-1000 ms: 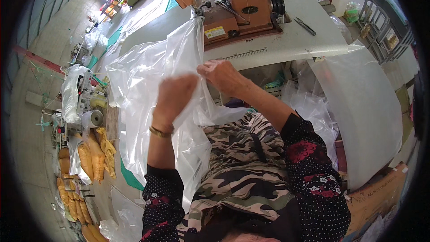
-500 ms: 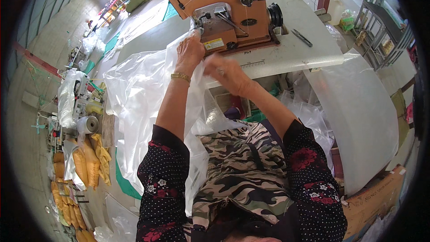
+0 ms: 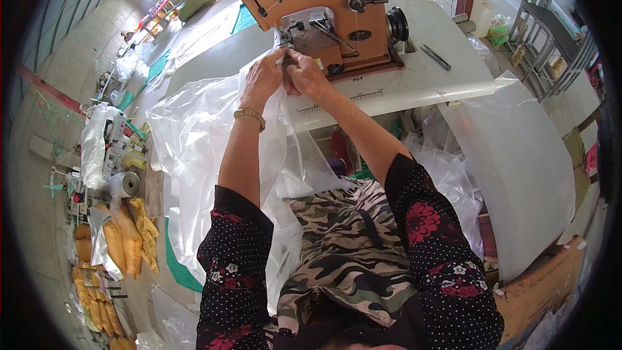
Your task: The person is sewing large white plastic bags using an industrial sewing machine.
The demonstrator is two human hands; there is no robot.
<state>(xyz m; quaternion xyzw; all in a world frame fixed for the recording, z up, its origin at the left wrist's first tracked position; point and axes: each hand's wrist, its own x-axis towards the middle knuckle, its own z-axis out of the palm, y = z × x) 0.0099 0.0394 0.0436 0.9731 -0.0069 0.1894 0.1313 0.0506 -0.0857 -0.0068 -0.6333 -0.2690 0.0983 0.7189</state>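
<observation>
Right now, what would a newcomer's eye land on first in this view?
Probably the brown sewing machine at top centre, with the left hand and right hand close together at its front. Next, the shiny translucent plastic sheeting draped to the left of the camouflage-patterned cloth at lower centre.

I reach both arms (image 3: 245, 146) forward, with my left hand (image 3: 263, 80) close beside my right hand (image 3: 307, 78) and my fingertips (image 3: 293, 54) near each other.
</observation>
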